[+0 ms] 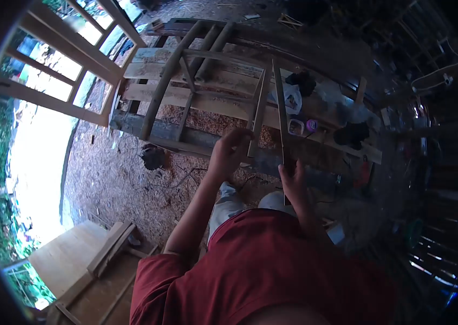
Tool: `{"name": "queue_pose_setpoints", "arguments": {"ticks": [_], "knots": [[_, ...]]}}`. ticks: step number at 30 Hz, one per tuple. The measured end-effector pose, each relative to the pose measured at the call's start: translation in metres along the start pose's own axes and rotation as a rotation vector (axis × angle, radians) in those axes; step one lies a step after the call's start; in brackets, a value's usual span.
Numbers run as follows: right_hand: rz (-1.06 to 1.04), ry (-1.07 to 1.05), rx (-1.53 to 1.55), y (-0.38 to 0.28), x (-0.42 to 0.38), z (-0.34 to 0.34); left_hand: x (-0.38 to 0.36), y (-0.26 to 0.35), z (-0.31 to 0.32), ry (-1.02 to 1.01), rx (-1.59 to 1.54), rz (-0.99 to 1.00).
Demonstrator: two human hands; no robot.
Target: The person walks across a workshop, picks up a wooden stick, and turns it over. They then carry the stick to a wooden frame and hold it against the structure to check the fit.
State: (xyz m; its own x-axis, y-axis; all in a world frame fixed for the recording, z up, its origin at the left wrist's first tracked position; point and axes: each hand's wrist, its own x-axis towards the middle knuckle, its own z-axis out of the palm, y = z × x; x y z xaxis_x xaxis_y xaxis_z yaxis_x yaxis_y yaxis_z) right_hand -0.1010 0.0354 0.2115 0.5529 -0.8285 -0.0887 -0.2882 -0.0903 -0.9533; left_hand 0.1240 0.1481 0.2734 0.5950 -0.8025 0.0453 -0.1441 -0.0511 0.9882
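A wooden chair-like frame (158,100) lies across a bench of planks in front of me. My left hand (231,151) is at the near side of the bench, its fingers bent together beside the end of an upright wooden piece (260,111); what lies between the fingertips is too dark to make out. To its right, my right hand (294,180) is closed round the lower part of a long thin wooden strip (280,103). The strip points away from me, its far end close to the frame's corner.
Beyond the strip, a plastic bag (294,100), a purple round object (311,125) and dark cloths (352,134) lie on the planks. Wood shavings (115,184) cover the floor. A large lattice frame (72,65) stands at upper left; boards (72,252) lie at lower left.
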Motion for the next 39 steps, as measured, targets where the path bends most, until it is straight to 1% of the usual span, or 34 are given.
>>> {"name": "queue_pose_setpoints", "arguments": {"ticks": [1, 2, 5, 6, 8, 11, 12, 14, 17, 20, 27, 30, 32, 33, 35, 36, 39], "knots": [[-0.017, 0.065, -0.091, 0.008, 0.003, 0.012, 0.019, -0.015, -0.01, -0.027, 0.01, -0.004], [0.014, 0.08, -0.121, 0.005, 0.003, 0.021, 0.035, -0.025, -0.017, -0.053, 0.019, -0.007], [0.096, 0.131, -0.193, -0.007, -0.003, 0.043, 0.066, -0.042, -0.023, -0.109, 0.163, -0.024], [0.093, 0.167, -0.175, -0.01, -0.007, 0.053, 0.073, -0.05, -0.024, -0.136, 0.209, -0.024], [0.072, 0.238, -0.143, -0.016, -0.011, 0.068, 0.076, -0.067, -0.014, -0.168, 0.103, -0.036], [0.078, 0.258, -0.161, -0.03, -0.015, 0.078, 0.073, -0.067, 0.005, -0.231, 0.006, -0.069], [0.1, 0.238, -0.195, -0.026, -0.017, 0.08, 0.072, -0.064, 0.01, -0.254, -0.011, -0.082], [0.143, 0.191, -0.26, -0.023, -0.017, 0.085, 0.07, -0.057, 0.016, -0.212, 0.052, -0.054], [0.122, 0.214, -0.194, -0.036, -0.02, 0.09, 0.066, -0.056, 0.017, -0.192, 0.099, -0.046], [0.064, 0.223, -0.276, -0.027, -0.02, 0.101, 0.064, -0.058, 0.015, -0.199, 0.103, -0.042], [0.005, 0.18, -0.252, -0.029, -0.013, 0.111, 0.06, -0.073, -0.001, -0.2, 0.125, 0.017], [-0.064, 0.155, -0.315, -0.019, -0.02, 0.109, 0.039, -0.061, -0.013, -0.208, 0.216, -0.053], [-0.094, 0.126, -0.337, -0.023, -0.024, 0.104, 0.022, -0.062, -0.017, -0.179, 0.258, 0.014], [-0.065, 0.067, -0.312, -0.02, -0.027, 0.1, 0.01, -0.059, -0.019, -0.168, 0.283, 0.045], [-0.011, -0.032, -0.256, -0.013, -0.027, 0.09, -0.01, -0.04, -0.021, -0.18, 0.259, -0.03], [-0.048, -0.045, -0.236, -0.013, -0.03, 0.086, -0.02, -0.03, -0.02, -0.196, 0.249, -0.063], [-0.139, -0.03, -0.208, -0.004, -0.04, 0.071, -0.043, -0.032, -0.014, -0.093, 0.474, 0.238]]}}
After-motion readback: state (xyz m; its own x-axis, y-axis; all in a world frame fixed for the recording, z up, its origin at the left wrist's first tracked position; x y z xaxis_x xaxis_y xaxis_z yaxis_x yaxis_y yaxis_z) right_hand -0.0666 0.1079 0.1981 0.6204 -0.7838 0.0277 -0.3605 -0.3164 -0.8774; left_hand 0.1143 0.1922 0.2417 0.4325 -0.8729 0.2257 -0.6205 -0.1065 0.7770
